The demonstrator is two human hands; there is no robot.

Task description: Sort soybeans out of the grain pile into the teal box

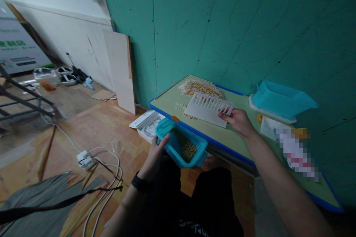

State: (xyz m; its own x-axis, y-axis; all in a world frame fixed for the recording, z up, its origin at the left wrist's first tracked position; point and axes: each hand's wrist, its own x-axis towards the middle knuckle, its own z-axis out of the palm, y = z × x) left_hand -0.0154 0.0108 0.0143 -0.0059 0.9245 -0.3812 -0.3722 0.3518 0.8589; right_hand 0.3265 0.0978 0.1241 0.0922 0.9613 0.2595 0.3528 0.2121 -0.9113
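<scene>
Beans [201, 88] lie on the table [239, 143] behind a panel [205, 114], bin [280, 99] to their right, tub [164, 129] before the table.

The person wears a black band [141, 182] around the left wrist [148, 169] – toward seven o'clock – and black legwear [218, 192] toward five. White lettering [196, 226] marks dark cloth at six; both forearms [274, 166] are bare.

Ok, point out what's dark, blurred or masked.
Head view: pixel blocks mask an item on the table; the far-left sign looks soft; the trousers are near black; beans in the blue tub darken toward its far side.
</scene>
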